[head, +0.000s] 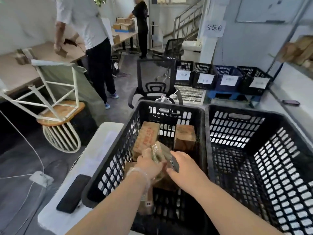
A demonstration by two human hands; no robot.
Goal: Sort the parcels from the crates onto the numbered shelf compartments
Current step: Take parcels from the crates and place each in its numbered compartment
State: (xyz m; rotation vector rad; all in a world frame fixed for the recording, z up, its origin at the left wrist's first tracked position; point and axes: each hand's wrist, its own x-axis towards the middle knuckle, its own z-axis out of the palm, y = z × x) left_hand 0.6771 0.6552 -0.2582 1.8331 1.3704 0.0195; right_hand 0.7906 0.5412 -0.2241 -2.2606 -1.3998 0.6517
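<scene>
Black plastic makes up the crate (115,160) at lower centre of the frame, and both forearms reach into it from the bottom edge. The parcel (160,152), a small brown package wrapped in glossy tape, is lifted between the two hands in the middle of the crate, tilted with its upper end toward the far wall. The left hand (149,164) grips its left side, fingers curled round the edge. The right hand (183,165) holds the near right end, where a dark label shows. Its thumb seems to sit beneath and its fingers on top, though blur makes the exact grip hard to read. The hands are close together, with only the parcel between them.

Just beyond the hands, a red-printed parcel (148,138) leans against the crate's left wall. A brown box (184,137) stands near the far wall to its right. More brown packages lie under the wrists.

A second crate (237,129) touches the first on the right. A phone (72,192) lies on the white table (91,155) to the left of the crate. At upper right stands a row of labelled bins (220,77), and a shelf (298,50) at the right edge holds brown packages.
</scene>
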